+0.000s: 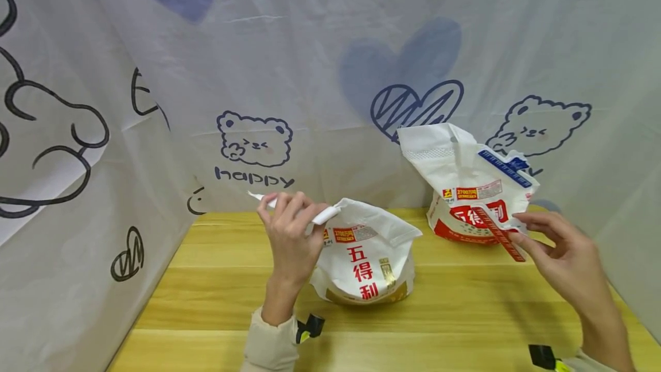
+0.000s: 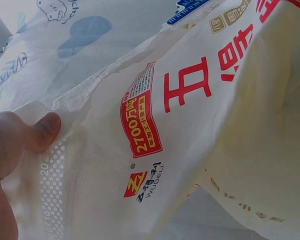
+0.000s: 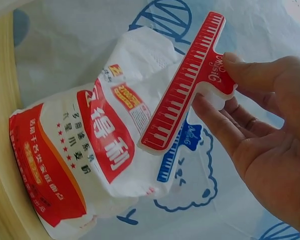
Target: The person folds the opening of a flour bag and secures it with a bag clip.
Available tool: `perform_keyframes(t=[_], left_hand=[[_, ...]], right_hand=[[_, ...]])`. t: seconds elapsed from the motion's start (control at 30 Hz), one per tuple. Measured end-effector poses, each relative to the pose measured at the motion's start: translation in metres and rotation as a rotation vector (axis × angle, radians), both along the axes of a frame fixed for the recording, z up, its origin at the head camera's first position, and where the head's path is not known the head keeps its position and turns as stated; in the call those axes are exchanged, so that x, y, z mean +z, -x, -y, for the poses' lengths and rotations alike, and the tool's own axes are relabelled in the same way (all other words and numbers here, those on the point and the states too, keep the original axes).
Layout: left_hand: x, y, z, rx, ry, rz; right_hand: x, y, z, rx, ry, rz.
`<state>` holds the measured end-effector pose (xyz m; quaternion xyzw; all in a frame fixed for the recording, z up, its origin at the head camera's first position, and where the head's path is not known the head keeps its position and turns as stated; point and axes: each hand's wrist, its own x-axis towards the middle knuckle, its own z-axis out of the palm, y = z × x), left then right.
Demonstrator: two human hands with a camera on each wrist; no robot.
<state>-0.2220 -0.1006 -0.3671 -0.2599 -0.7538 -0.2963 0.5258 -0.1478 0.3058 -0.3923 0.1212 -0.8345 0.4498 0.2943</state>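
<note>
A white flour bag (image 1: pixel 364 257) with red lettering sits mid-table, its top rolled or folded over at the left. My left hand (image 1: pixel 291 228) grips that top edge; in the left wrist view the thumb (image 2: pixel 49 129) presses on the bag's dotted seam. My right hand (image 1: pixel 565 251) pinches a red bag clip (image 1: pixel 498 233) with a piano-key pattern by its handle, seen close up in the right wrist view (image 3: pixel 190 85). The clip is held in the air, in front of a second flour bag (image 1: pixel 454 188) and apart from the first bag.
The second bag stands at the back right, its top tilted left, with a blue piano-key clip (image 1: pixel 505 168) on its upper right edge. A wooden table (image 1: pixel 206 291) lies under both bags. Pale cloth (image 1: pixel 320 73) with bears and hearts hangs behind and at the sides.
</note>
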Motion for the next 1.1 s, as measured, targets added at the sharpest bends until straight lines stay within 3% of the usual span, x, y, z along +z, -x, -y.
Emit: perform_keyframes(t=[0.57,1.1], left_hand=[[0.002,-0.001,-0.002,0.006,0.004,0.019],[0.000,-0.002,0.001,0.021,0.004,0.042]], right_hand=[[-0.004,0.005,0.013,0.049,0.040,0.028],[-0.005,0.010,0.026,0.046,0.064,-0.019]])
